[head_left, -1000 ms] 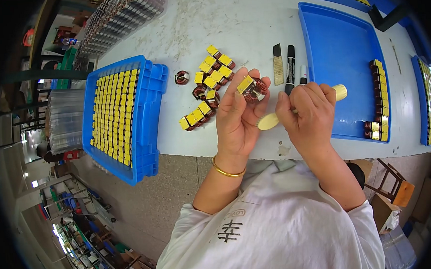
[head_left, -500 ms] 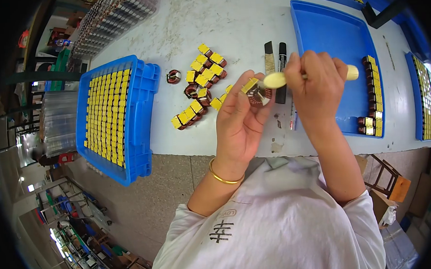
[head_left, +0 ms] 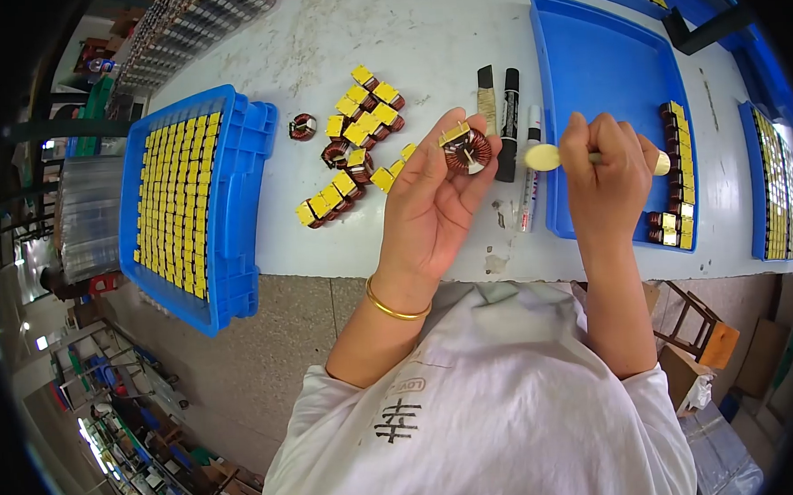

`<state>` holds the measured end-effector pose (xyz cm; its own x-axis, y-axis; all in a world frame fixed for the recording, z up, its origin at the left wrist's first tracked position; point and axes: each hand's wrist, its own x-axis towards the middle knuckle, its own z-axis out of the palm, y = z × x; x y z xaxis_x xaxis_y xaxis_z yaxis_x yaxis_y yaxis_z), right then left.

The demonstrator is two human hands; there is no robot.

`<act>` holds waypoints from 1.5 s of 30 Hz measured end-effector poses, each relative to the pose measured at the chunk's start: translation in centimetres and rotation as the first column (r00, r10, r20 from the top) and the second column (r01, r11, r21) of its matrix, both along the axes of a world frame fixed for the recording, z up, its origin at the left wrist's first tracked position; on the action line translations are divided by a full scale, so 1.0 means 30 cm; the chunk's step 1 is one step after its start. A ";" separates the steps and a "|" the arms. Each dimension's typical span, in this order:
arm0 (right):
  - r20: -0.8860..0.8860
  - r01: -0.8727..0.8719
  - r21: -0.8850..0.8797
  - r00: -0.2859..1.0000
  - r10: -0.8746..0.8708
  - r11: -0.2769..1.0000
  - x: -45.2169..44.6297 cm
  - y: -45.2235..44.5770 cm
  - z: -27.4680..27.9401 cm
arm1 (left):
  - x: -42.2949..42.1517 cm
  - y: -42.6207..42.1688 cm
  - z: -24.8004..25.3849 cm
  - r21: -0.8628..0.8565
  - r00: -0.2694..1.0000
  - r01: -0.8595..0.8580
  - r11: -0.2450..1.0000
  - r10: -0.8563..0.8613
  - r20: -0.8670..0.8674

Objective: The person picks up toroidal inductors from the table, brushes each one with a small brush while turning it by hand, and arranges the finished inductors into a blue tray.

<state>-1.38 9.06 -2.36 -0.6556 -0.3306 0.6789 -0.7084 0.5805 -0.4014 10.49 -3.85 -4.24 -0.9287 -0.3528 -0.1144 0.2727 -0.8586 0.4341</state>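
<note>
Coil [head_left: 468,154] with a yellow top sits at the centre of the frame, pinched by the left hand [head_left: 430,197], palm up. To its right, the right hand [head_left: 610,172] is clenched around a pale yellow tool [head_left: 543,158], which is apart from it. Loose coils [head_left: 358,125] lie on the table [head_left: 326,251] at upper centre; a blue crate [head_left: 236,210] stands at left, a blue tray [head_left: 606,79] at upper right.
</note>
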 end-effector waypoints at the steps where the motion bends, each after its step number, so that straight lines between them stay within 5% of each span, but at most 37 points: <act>1: 0.006 -0.008 0.004 1.000 0.008 1.000 0.004 0.000 -0.003 | 0.003 -0.001 0.000 -0.012 1.000 -0.007 1.000 0.007 0.007; 26: 0.064 -0.090 0.011 0.994 0.090 0.996 0.058 -0.047 0.016 | 0.018 -0.019 -0.036 0.182 0.979 -0.009 0.983 0.046 -0.200; 29: 0.058 -0.075 0.006 0.996 0.075 0.997 0.052 -0.047 0.014 | 0.013 -0.013 -0.016 0.151 0.996 -0.043 0.988 0.054 -0.075; 35: -0.003 -0.001 0.013 1.000 0.001 1.000 0.006 -0.036 -0.001 | 0.015 0.024 0.038 -0.247 0.980 -0.058 0.967 0.102 0.168; 45: -0.169 -0.074 0.037 0.982 0.079 0.997 0.012 -0.079 0.060 | 0.006 0.048 0.030 -0.258 0.992 -0.067 0.964 0.091 0.082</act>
